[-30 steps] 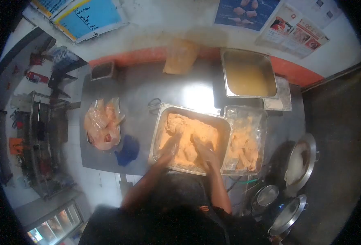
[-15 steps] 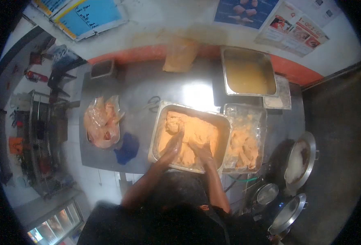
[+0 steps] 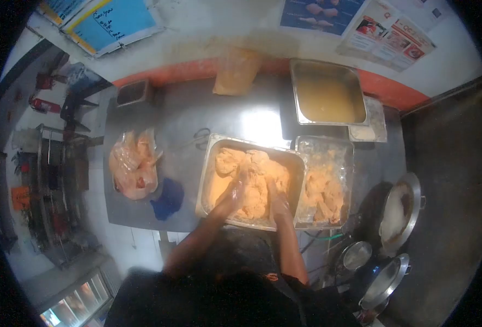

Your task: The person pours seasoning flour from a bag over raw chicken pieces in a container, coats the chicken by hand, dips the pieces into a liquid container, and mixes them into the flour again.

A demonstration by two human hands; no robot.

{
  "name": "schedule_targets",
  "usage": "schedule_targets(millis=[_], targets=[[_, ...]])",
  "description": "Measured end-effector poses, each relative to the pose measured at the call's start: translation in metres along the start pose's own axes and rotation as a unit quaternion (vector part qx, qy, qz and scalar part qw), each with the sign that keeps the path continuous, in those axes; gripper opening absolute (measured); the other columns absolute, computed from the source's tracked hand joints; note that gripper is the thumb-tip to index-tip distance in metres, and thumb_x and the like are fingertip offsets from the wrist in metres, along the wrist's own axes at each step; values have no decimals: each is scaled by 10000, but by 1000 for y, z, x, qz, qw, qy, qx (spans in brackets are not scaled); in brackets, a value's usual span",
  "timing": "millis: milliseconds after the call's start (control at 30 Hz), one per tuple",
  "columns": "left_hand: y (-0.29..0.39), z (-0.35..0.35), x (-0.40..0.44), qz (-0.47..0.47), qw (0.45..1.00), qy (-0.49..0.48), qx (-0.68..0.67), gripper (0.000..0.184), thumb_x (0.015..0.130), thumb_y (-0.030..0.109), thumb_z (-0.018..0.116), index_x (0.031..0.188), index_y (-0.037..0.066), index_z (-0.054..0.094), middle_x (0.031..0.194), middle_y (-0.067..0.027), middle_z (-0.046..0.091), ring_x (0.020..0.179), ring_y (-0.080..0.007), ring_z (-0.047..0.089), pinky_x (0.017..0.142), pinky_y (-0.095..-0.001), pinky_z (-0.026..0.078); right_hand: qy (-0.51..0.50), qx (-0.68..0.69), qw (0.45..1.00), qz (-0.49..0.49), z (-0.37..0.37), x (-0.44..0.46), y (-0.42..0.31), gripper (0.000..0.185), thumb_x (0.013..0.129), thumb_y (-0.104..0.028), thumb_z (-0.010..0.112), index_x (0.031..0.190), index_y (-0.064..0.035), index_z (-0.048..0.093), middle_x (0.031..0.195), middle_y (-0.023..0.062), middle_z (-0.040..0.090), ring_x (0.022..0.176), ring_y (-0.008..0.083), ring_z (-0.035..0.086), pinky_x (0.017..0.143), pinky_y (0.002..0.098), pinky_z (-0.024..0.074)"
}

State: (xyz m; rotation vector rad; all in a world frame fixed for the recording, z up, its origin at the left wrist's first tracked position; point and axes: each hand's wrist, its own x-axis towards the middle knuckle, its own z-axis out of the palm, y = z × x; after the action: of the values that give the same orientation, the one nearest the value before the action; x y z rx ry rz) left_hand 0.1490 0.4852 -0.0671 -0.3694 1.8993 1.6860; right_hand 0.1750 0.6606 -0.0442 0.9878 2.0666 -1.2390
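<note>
A deep metal pan [image 3: 204, 188] at the table's front edge holds orange-tan breading flour [image 3: 219, 188] and several flour-coated chicken pieces [image 3: 256, 200]. My left hand [image 3: 234, 195] reaches into it, dusted with flour, its fingers stretched out along the coated pieces. My right hand [image 3: 278, 203] is in the same pan, facing the left across the heap, fingers extended and partly lost in the flour. Coated pieces lie between the two hands. Against the pan's right side stands a clear tray [image 3: 351, 182] with more breaded chicken [image 3: 323, 196].
Raw chicken in a plastic bag [image 3: 134, 166] lies at left beside a blue cloth [image 3: 168, 199]. Scissors [image 3: 201, 136] rest behind the pan. A pan of yellowish liquid [image 3: 328, 99] stands back right. Two large round pans [image 3: 401, 215] [image 3: 385, 280] and a strainer [image 3: 356, 256] are lower right.
Coated chicken pieces now show more plainly above the flour between my hands. My right hand has turned more upright and moved slightly. The whole view has shifted a little.
</note>
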Motion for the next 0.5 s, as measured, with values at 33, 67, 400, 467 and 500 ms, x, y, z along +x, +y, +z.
schedule_targets(millis=[33,67,400,467,500], targets=[[-11,-3,11,-20,999,-11,35,497,1036,318,415,1418,1,408,1196,-120,599,956,-228,573,888,-421,445,-10,34,999,-15,-5,5,5,950,842,-716,498,1371,70,439,1415,319,403,1347,380,389,1089,425,326],[-48,-10,35,96,979,-22,178,575,983,364,518,1425,17,397,1271,-162,554,1093,-268,538,938,-414,433,-14,52,998,-27,-8,9,13,943,845,-707,505,1355,84,447,1397,325,417,1332,385,406,1077,429,337],[-30,-17,12,167,861,226,425,808,872,380,670,1484,21,284,1375,-252,448,1211,-364,487,968,-465,426,48,-79,971,-219,-13,66,-2,862,863,-614,568,1241,158,510,1163,371,577,1119,449,569,933,494,441],[-37,-22,10,280,819,275,419,840,865,393,672,1489,8,263,1418,-262,406,1258,-374,454,994,-476,412,39,-44,981,-184,-10,78,-4,798,872,-570,574,1189,162,535,1100,365,600,1068,465,583,893,495,460],[-29,-23,2,261,793,263,483,859,861,412,668,1486,-10,257,1436,-268,385,1273,-382,444,1017,-476,398,36,-33,983,-174,-12,74,-14,777,876,-556,577,1171,163,544,1079,363,607,1051,470,588,880,495,466]])
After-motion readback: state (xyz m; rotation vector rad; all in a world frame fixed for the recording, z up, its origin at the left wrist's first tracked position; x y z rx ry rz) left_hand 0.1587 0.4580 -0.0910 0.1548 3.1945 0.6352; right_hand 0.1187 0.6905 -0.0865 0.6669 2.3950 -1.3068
